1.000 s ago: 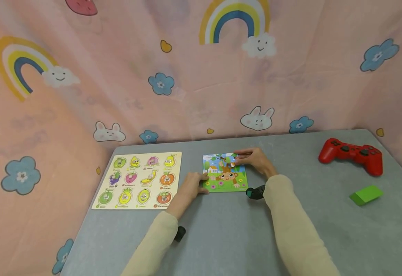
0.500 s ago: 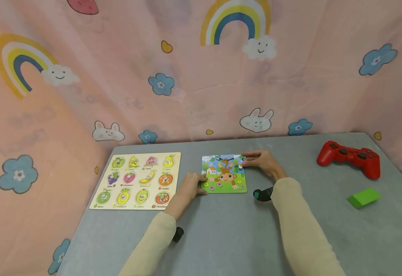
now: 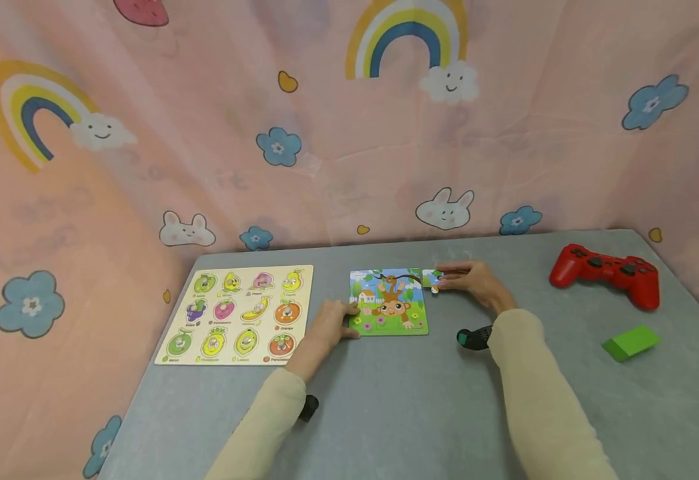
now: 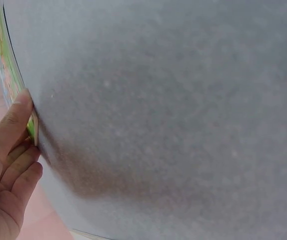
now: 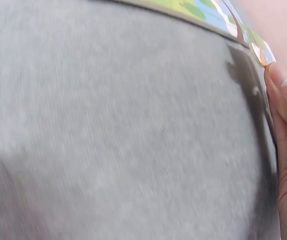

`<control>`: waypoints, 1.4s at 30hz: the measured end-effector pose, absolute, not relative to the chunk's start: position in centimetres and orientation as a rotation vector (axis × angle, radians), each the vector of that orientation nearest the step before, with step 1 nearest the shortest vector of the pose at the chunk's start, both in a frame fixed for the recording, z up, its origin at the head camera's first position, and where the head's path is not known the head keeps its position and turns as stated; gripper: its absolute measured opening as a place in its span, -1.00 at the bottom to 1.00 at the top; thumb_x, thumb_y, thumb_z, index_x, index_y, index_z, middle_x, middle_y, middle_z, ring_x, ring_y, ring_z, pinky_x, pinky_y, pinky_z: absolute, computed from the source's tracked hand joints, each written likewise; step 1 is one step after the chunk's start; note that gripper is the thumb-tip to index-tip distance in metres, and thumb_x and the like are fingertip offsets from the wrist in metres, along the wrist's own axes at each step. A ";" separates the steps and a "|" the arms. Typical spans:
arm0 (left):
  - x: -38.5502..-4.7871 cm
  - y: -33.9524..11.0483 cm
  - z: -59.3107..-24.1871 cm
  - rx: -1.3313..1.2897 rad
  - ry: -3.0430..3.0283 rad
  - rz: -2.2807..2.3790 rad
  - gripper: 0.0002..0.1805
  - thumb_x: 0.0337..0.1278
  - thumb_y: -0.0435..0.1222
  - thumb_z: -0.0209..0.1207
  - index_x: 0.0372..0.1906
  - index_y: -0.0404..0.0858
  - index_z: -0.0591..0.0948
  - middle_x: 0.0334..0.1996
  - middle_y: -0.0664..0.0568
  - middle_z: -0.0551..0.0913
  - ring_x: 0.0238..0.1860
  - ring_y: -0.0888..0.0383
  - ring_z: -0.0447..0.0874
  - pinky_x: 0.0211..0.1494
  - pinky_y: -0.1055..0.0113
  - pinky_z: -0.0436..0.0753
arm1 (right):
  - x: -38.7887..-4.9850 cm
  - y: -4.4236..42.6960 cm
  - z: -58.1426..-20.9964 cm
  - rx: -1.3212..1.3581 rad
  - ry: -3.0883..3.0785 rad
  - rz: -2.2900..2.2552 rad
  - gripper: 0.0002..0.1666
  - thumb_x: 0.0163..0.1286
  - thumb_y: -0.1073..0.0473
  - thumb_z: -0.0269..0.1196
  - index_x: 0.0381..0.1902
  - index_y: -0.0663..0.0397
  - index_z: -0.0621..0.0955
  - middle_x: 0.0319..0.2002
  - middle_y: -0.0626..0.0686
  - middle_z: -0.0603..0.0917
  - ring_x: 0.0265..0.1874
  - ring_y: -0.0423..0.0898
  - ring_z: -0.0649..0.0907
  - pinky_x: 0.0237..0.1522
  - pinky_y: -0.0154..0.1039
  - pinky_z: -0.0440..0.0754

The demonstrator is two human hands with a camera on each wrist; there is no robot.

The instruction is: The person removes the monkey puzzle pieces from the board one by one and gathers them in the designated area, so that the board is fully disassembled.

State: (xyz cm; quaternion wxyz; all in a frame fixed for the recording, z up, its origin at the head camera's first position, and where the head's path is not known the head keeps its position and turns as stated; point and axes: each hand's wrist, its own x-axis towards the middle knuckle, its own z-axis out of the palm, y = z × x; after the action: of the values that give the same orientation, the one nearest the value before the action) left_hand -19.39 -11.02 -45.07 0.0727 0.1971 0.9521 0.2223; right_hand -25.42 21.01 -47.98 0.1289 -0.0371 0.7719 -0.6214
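A square monkey puzzle (image 3: 390, 303) lies on the grey table. My left hand (image 3: 327, 325) grips its left edge, the thumb at the near side and fingers at the far side, as the left wrist view also shows at the puzzle's edge (image 4: 12, 65). Just past the puzzle's upper right corner, my right hand (image 3: 475, 283) pinches a small puzzle piece (image 3: 430, 279) between thumb and fingers. In the right wrist view the piece (image 5: 259, 46) shows at the thumb tip, above the table and close to the puzzle (image 5: 198, 11).
On the left lies a cream board (image 3: 235, 317) with fruit pictures. A red game controller (image 3: 605, 275) and a green block (image 3: 631, 343) are at the right. Behind the table (image 3: 385, 413) hangs a pink patterned curtain (image 3: 337, 167).
My right hand has moved to the right, from over the puzzle's upper right part to beside it, carrying the small piece. My left hand has kept its place on the left edge.
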 end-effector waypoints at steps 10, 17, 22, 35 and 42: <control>-19.4 -11.1 -45.1 0.589 2.852 0.687 -0.45 -0.25 -0.32 0.48 0.01 -0.37 0.65 0.12 -0.12 0.57 0.15 -0.16 0.52 0.21 0.08 0.48 | -25.2 22.2 -47.4 -0.076 2.359 -1.720 -0.32 0.12 0.24 0.45 0.17 0.40 0.51 0.17 0.32 0.53 -0.19 -0.39 0.63 -0.14 -0.54 0.57; -19.2 -11.0 -45.2 0.598 2.849 0.689 -0.44 -0.26 -0.31 0.48 0.01 -0.36 0.66 0.12 -0.12 0.57 0.14 -0.16 0.52 0.20 0.10 0.49 | -25.4 22.0 -47.6 -0.060 2.495 -1.615 -0.42 0.14 0.19 0.44 0.10 0.32 0.59 0.07 0.29 0.61 -0.23 -0.39 0.61 -0.03 -0.38 0.58; -19.1 -11.1 -45.1 0.593 2.847 0.711 -0.44 -0.27 -0.32 0.48 0.01 -0.37 0.65 0.12 -0.12 0.57 0.15 -0.16 0.52 0.20 0.11 0.50 | -25.3 21.7 -47.7 -0.049 2.521 -1.599 -0.44 0.14 0.22 0.44 0.09 0.32 0.60 0.07 0.29 0.61 -0.18 -0.28 0.62 0.16 -0.06 0.49; -19.3 -11.2 -45.2 0.624 2.860 0.705 -0.44 -0.26 -0.32 0.48 0.00 -0.38 0.65 0.11 -0.14 0.57 0.14 -0.15 0.53 0.19 0.12 0.51 | -25.6 21.4 -47.9 -0.076 2.607 -1.475 -0.45 0.15 0.20 0.43 0.08 0.34 0.60 0.08 0.35 0.58 0.06 0.16 0.52 0.25 0.12 0.35; -19.2 -11.1 -45.1 0.635 2.865 0.711 -0.45 -0.28 -0.33 0.49 -0.01 -0.38 0.66 0.09 -0.15 0.58 0.12 -0.17 0.55 0.17 0.13 0.52 | -25.5 21.1 -47.6 -0.093 2.634 -1.440 -0.46 0.16 0.19 0.43 0.07 0.35 0.61 0.11 0.36 0.56 0.12 0.20 0.49 0.26 0.15 0.32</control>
State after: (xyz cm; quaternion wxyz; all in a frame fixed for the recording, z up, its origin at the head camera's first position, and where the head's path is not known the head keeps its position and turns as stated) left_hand -19.24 -11.14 -45.08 0.0609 0.2097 0.9471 0.2352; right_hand -25.48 21.09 -47.61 0.0693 -0.0308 0.8749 -0.4784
